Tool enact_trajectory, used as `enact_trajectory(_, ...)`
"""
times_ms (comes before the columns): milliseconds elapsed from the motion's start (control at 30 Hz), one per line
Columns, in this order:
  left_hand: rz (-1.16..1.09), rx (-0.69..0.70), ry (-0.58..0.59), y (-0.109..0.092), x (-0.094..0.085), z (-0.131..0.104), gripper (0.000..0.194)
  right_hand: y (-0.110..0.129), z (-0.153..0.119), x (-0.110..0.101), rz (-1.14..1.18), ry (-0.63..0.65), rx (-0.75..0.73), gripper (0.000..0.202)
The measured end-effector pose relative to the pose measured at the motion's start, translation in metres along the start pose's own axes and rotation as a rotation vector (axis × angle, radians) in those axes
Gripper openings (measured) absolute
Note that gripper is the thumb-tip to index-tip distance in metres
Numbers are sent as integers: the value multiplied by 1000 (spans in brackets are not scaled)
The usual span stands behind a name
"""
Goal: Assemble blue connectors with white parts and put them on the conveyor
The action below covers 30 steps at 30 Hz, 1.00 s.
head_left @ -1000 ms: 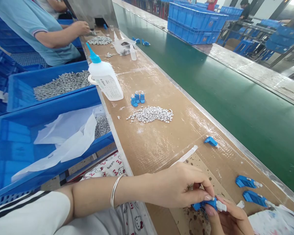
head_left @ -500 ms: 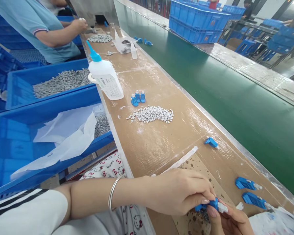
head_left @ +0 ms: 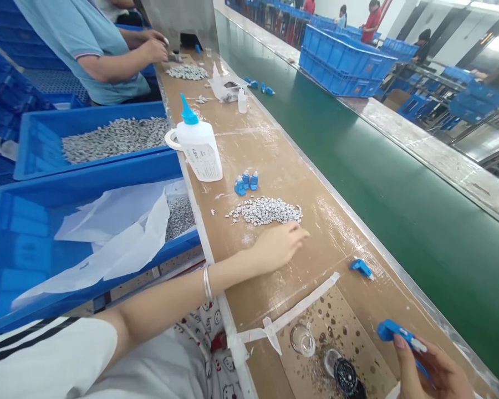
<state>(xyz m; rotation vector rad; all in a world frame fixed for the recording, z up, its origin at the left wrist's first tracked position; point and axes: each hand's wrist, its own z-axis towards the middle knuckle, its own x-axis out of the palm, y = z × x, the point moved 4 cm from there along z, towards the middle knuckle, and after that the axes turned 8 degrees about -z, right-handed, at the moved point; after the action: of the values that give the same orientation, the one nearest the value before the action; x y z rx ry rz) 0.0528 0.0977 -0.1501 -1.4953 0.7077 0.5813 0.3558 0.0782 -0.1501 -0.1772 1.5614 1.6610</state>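
Observation:
My left hand (head_left: 280, 244) reaches over the brown work surface (head_left: 249, 293), just below a pile of small white-grey pieces (head_left: 268, 211). Its fingers are bunched; anything between the fingertips is too small to make out. At the lower right, my right hand (head_left: 434, 368) grips a blue part (head_left: 403, 334) with a white tip between thumb and fingers. Another blue part (head_left: 361, 268) lies above that hand. Three more blue parts (head_left: 246, 182) stand behind the pile. Small clear cups (head_left: 303, 339) and a round black item (head_left: 345, 376) sit on a stained board (head_left: 320, 310).
A white bottle (head_left: 200, 149) with a blue spout stands at the table's left edge. Blue bins (head_left: 103, 180) line the left side; a green belt (head_left: 349, 160) runs along the right. Farther up, a person in a blue shirt (head_left: 103, 52) works.
My left hand has left the blue part and moved up to the white-grey pile. My right hand has shifted right with the blue part, and the cups have come into view.

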Motion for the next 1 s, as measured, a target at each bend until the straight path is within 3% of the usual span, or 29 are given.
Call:
enact_trajectory(67,109,-107,-37,19,-7,14,30,-5,23,7,-246,98,34,63)
enact_trajectory(167,134,-127,-17,32,-8,27,24,-4,42,16,-493,164,10,56)
enact_trajectory(400,159,-105,50,31,-3,37,26,47,26,27,-553,9,-266,72)
enact_trajectory(533,107,-23,167,16,4,25,14,58,36,58,-519,156,-405,63)
enact_trajectory(700,12,52,290,1,18,-6,8,53,55,95,-487,337,-411,48)
enact_trajectory(800,-27,46,287,4,19,-17,15,52,54,87,-453,334,-327,48)
enact_trajectory(1000,-73,15,241,10,22,-18,12,29,24,27,-327,269,-94,62)
